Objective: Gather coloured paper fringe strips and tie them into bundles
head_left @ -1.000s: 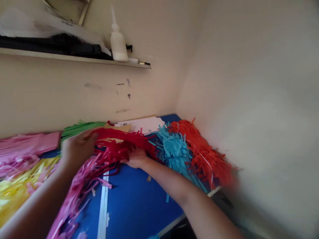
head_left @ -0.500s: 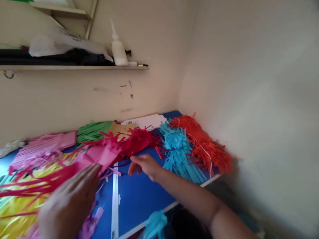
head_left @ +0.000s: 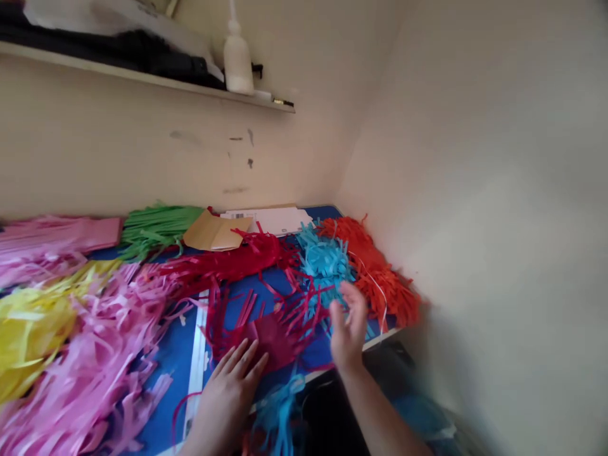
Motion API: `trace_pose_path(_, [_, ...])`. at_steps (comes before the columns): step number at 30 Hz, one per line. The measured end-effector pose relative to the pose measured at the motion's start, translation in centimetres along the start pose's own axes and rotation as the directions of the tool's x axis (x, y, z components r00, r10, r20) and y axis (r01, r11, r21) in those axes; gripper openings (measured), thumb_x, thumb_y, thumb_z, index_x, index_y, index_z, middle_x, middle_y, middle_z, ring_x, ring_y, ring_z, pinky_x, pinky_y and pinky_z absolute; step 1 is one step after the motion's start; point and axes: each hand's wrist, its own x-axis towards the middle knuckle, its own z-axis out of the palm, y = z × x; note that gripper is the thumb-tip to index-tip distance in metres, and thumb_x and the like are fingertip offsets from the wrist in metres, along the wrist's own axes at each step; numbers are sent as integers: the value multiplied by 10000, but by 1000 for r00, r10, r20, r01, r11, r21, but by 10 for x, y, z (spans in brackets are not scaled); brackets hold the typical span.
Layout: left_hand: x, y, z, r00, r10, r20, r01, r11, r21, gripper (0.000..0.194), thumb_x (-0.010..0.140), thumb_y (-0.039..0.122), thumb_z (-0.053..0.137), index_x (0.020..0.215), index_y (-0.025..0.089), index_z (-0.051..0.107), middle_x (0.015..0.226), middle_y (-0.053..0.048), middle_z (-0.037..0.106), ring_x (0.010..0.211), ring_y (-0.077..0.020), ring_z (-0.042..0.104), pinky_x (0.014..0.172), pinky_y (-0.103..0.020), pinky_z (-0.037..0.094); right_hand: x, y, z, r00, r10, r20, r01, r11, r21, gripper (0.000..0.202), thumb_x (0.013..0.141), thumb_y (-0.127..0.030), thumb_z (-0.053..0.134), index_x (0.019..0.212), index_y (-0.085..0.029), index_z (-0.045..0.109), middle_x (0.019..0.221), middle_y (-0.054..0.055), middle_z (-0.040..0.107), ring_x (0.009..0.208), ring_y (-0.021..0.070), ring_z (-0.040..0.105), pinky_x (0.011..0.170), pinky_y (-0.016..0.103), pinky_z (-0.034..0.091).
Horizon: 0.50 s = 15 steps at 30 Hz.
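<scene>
A dark pink sheet of fringed tissue paper [head_left: 273, 339] lies on the blue table [head_left: 164, 380] near its front edge, its strips fanned out to the sides. My left hand [head_left: 232, 380] rests on the sheet, palm down with its fingers stretched out. To the right, my right hand [head_left: 349, 326] is raised with fingers apart and nothing in it, in front of the light blue fringed paper [head_left: 325, 259]. Behind the sheet lies a bundle of red fringed paper [head_left: 237, 263]. A light blue paper tassel [head_left: 280, 411] hangs at the front edge, below my hands.
Orange fringe [head_left: 375, 272] fills the right corner by the wall. Pink fringe [head_left: 118, 329], yellow fringe [head_left: 33, 323] and green fringe [head_left: 159, 228] cover the left. A brown envelope [head_left: 218, 231] lies at the back. Above, a shelf [head_left: 156, 82] holds a white squeeze bottle [head_left: 238, 66].
My left hand has carried the dark pink fringed sheet rightward from over the left piles and laid it down at the front. My right hand has moved right. The view has tilted down.
</scene>
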Motion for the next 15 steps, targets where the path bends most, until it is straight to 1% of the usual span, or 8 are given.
trace_pose_path(1, [1,1,-1,1000,1,11,0,1000,-30,505,765,189,566,1258,274,638,1287,-81,674,1174,-308,635,926,-434,534,-15,-3,4,992,-99,81,101,995,-21,435,961,-467,427,1297,-226,562,1249,139,642,1201,293,578,1070,482,396])
trace_pose_path(2, [2,3,-3,1000,-1,18,2,998,-60,496,779,192,562,1264,270,632,1290,-75,673,1178,-305,631,947,-446,516,-28,-5,11,949,-218,227,231,973,-30,472,904,-451,540,1316,-222,550,1283,134,628,1219,292,566,1110,480,352])
trace_pose_path(4, [7,5,-8,1000,-19,18,21,994,-108,454,817,173,524,1253,237,632,1278,-74,681,1174,-293,630,997,-473,459,-45,-5,28,814,-345,467,403,915,-27,549,819,-360,653,1331,-200,537,1302,128,624,1220,278,570,1153,477,285])
trace_pose_path(5, [11,6,-11,999,-35,6,36,992,-123,421,837,149,488,1223,215,644,1256,-78,694,1157,-281,639,1021,-483,424,-47,-2,36,764,-364,533,451,892,-38,510,820,-303,646,1309,-193,551,1280,120,643,1210,266,582,1160,482,262])
trace_pose_path(8, [24,1,-16,992,-116,-38,111,986,-124,412,860,66,376,1136,171,664,1197,-99,721,1081,-248,672,1059,-502,339,-37,9,46,750,-392,533,505,860,-78,242,882,-162,528,1084,-210,652,1113,62,732,1100,204,657,1139,456,274])
trace_pose_path(11, [32,-20,-22,980,-195,-35,192,978,-76,430,850,59,356,1147,174,646,1114,-104,749,972,-247,700,1027,-532,341,-23,17,38,740,-476,475,573,816,-75,207,888,-153,489,999,-203,656,1133,69,727,1095,192,663,1123,455,285])
trace_pose_path(13, [23,-41,-29,965,-261,-13,261,965,-20,399,854,96,383,1128,207,652,1023,-79,771,914,-261,705,994,-552,368,-20,20,32,695,-522,494,626,778,-59,208,870,-171,501,1011,-203,650,1185,83,706,1132,205,645,1115,467,291])
trace_pose_path(15, [2,-62,-41,939,-344,18,344,938,38,360,858,152,407,1074,266,670,969,-48,776,926,-297,694,971,-586,389,-21,23,31,621,-544,565,675,738,-31,198,854,-186,522,1002,-208,653,1209,86,694,1160,216,628,1110,477,297])
